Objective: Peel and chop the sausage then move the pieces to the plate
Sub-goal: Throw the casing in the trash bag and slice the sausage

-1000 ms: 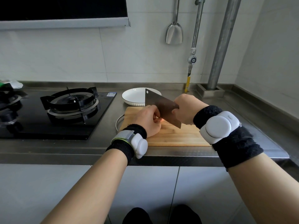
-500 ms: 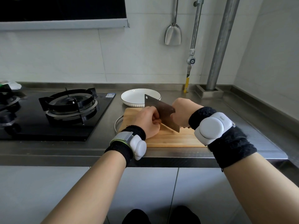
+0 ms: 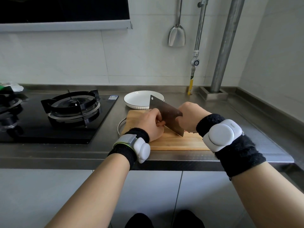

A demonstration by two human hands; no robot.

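Wooden chopping board (image 3: 177, 142) is laid on the stainless-steel worktop (image 3: 256, 139), just right of a black gas hob (image 3: 54, 119). A cleaver (image 3: 166, 117) is held over the board, its blade tilted with the far corner raised and the near corner of the edge down at the wood. The handle is hidden inside the right hand (image 3: 191, 118), whose fingers are curled tightly around it. The left hand (image 3: 150, 124) is set on the board directly left of the blade, fingers curled down over the sausage (image 3: 162, 123); only a small reddish part of the sausage is seen between the fingers and the blade. Whether the skin has been removed cannot be told. A white plate (image 3: 139, 99) is placed on the worktop just behind the board, partly screened by the blade; no pieces are seen on its visible part. A wire ring (image 3: 119, 127) projects from under the board's left edge. Black wristbands with white devices are worn on both wrists. A metal spatula (image 3: 176, 36) is hung on the tiled wall.
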